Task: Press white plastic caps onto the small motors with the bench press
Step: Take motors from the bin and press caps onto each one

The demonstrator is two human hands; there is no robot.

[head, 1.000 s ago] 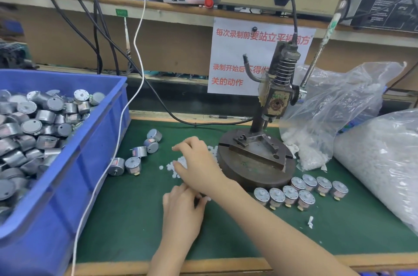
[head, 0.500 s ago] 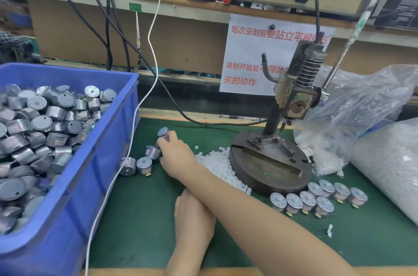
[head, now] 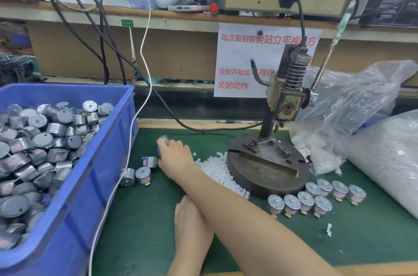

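One motor (head: pixel 163 140) is held by the right grip (head: pixel 174 155); the left grip (head: pixel 192 228), half hidden on the worktop (head: pixel 140 219), cannot be told.

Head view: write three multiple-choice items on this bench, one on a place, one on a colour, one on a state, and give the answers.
1. Where does the pile of white caps lie?
A in a plastic bag
B on the mat beside the press base
C on the shelf

2. What colour is the bin that holds the motors?
A red
B grey
C blue

3. What sits on the press base?
A no motor
B one motor
C a stack of motors

Answers:
1 B, the caps are heaped on the green mat along the base's rim.
2 C, the bin's wall is blue.
3 A, only the base's own metal plate shows there.
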